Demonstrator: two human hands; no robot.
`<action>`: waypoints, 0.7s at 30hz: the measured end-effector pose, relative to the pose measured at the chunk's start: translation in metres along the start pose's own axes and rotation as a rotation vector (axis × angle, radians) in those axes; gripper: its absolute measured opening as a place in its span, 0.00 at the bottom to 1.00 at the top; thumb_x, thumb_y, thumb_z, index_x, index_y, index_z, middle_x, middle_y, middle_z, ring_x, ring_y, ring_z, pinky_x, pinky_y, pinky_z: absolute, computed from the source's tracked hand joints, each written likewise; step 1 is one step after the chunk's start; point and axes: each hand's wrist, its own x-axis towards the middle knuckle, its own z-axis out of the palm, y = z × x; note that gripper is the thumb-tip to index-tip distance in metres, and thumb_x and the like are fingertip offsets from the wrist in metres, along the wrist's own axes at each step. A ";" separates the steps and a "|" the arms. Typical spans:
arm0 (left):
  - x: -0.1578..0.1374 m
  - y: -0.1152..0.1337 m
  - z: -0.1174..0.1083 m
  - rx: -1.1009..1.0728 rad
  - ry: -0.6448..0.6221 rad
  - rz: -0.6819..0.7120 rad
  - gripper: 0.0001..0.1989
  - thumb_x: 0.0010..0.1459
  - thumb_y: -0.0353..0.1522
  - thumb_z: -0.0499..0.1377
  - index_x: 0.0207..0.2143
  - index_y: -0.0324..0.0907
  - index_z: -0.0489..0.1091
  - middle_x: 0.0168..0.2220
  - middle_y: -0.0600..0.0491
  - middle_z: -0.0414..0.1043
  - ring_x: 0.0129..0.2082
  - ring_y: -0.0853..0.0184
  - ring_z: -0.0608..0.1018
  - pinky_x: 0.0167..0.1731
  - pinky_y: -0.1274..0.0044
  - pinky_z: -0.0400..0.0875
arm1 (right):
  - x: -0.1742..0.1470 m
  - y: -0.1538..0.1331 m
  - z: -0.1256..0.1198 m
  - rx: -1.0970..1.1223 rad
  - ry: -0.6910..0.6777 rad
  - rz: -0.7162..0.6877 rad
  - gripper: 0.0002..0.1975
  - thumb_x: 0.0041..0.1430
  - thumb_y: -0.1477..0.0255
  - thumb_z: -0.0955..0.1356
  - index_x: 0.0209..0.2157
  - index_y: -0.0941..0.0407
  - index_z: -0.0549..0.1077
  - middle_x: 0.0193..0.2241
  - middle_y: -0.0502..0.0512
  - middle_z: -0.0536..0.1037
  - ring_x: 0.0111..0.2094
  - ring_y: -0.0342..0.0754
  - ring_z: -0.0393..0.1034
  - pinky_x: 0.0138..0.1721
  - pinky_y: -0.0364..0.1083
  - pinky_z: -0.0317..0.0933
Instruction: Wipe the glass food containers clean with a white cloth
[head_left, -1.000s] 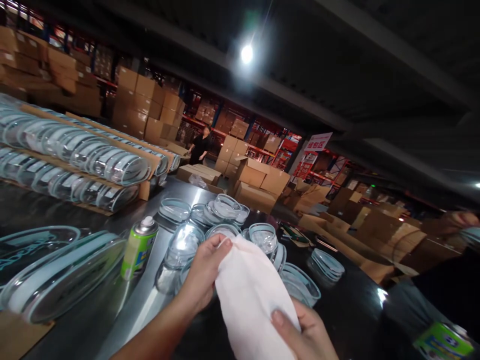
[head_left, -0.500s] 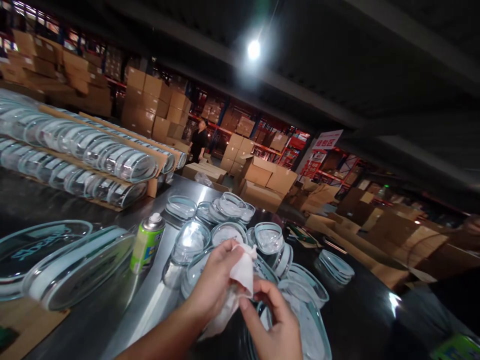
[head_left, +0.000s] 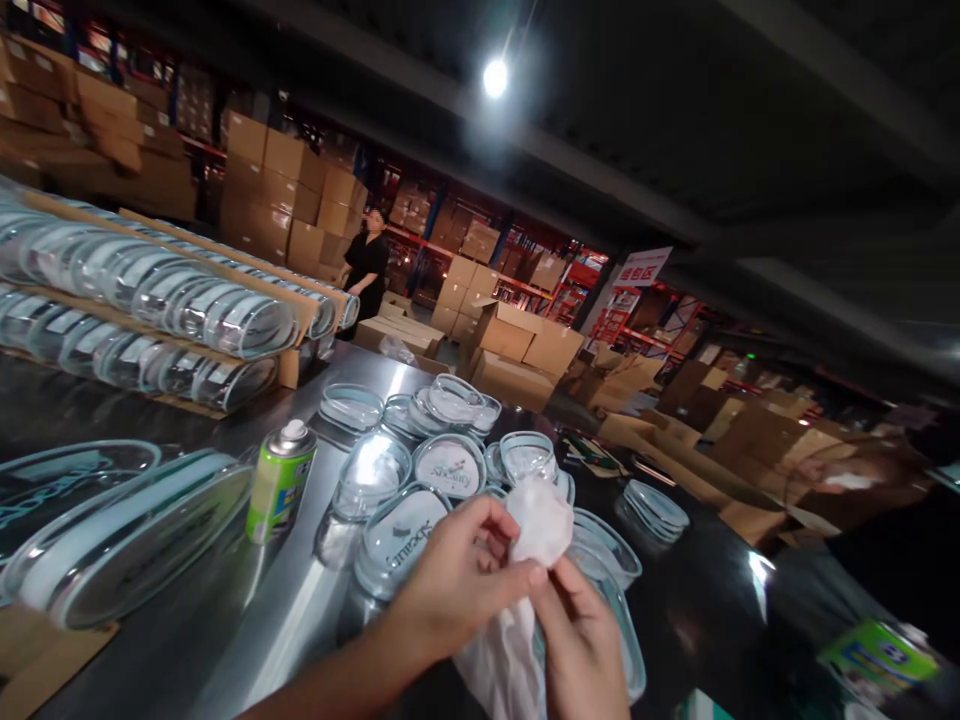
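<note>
A crumpled white cloth point(head_left: 541, 522) is pinched between my two hands, its tail hanging down toward the table's near edge. My left hand point(head_left: 466, 572) grips it from the left, thumb against my right hand's fingertips. From below right, my right hand point(head_left: 583, 640) has thumb and fingers closed on the same cloth. Behind and beside them lie clear cosmetic pouches with pale blue trim, among them a pouch with dark lettering point(head_left: 401, 535) and a round-ended pouch point(head_left: 450, 466). A green spray can point(head_left: 279, 482) stands upright to the left of my hands.
Long rows of clear pouches point(head_left: 180, 290) stand in cardboard trays at left. Large pouches point(head_left: 142, 540) lie nearer. Flat pouches point(head_left: 656, 508) are stacked at right, with another green can point(head_left: 877, 655) nearer. Open cartons point(head_left: 517, 350) and a person in black point(head_left: 367, 262) are beyond the table.
Both hands have moved slightly right, and the cloth is now bunched higher between them. The view has shifted, bringing another green can further into sight. A blurred hand with something white appears at right.
</note>
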 end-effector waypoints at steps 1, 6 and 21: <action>0.000 -0.001 0.001 0.030 -0.011 -0.008 0.12 0.42 0.32 0.67 0.30 0.40 0.69 0.28 0.55 0.69 0.27 0.70 0.70 0.26 0.81 0.64 | -0.001 -0.001 0.000 -0.050 -0.018 -0.034 0.21 0.54 0.57 0.71 0.47 0.54 0.77 0.48 0.58 0.77 0.47 0.55 0.71 0.51 0.49 0.64; 0.006 -0.004 -0.007 -0.029 0.004 0.009 0.13 0.45 0.37 0.67 0.23 0.39 0.67 0.20 0.58 0.63 0.20 0.74 0.63 0.20 0.82 0.55 | -0.003 -0.006 -0.003 0.005 0.051 0.037 0.24 0.53 0.56 0.71 0.48 0.55 0.76 0.48 0.59 0.77 0.47 0.56 0.72 0.49 0.49 0.66; 0.022 0.009 -0.042 -0.177 0.184 0.121 0.22 0.50 0.45 0.65 0.41 0.47 0.60 0.19 0.64 0.64 0.15 0.73 0.64 0.17 0.83 0.57 | -0.002 -0.023 -0.053 -0.125 0.533 -0.045 0.34 0.46 0.49 0.72 0.52 0.51 0.69 0.34 0.54 0.78 0.31 0.48 0.71 0.29 0.41 0.63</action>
